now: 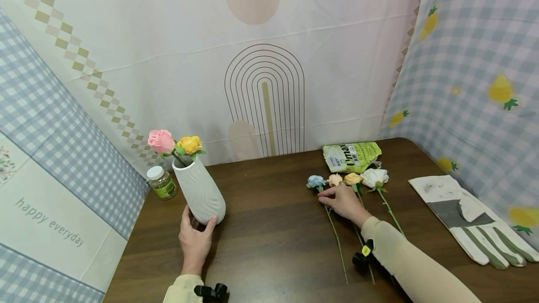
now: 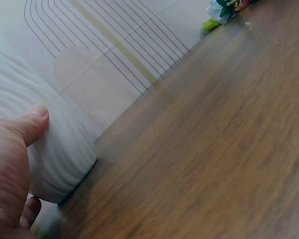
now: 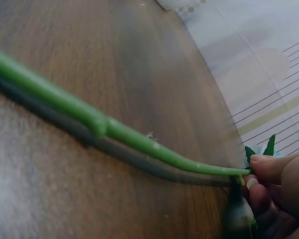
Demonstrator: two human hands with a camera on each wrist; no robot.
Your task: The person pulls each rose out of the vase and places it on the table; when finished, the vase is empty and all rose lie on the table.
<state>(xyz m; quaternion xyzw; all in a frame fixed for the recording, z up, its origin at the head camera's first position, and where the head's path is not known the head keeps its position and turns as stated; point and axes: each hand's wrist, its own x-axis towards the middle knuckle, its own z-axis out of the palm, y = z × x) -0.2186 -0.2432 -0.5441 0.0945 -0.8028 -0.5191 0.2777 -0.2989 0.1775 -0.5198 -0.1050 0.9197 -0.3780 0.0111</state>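
Brown tabletop [image 1: 261,247]: left hand [image 1: 195,243] curled round vase [image 1: 201,193]; toward three o'clock, right hand [image 1: 346,203] pinched blue rose [image 1: 316,181] by stem; tugging risked snagging peach rose [image 1: 335,179]

Left grip [image 1: 195,242] hides part of the vase [image 1: 200,191], and the pink flower [image 1: 161,141] has its lower stem lost inside. Jar label [image 1: 168,188]? Way too small to read. Glove [image 1: 456,210] runs off the right edge. Blue flower [image 1: 316,181] is mostly behind the right grip [image 1: 343,202] from the right wrist.

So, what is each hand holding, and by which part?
Left hand: white ridged vase, by its lower part. Right hand: pale-blue rose, by its slim green stem near the upper end.
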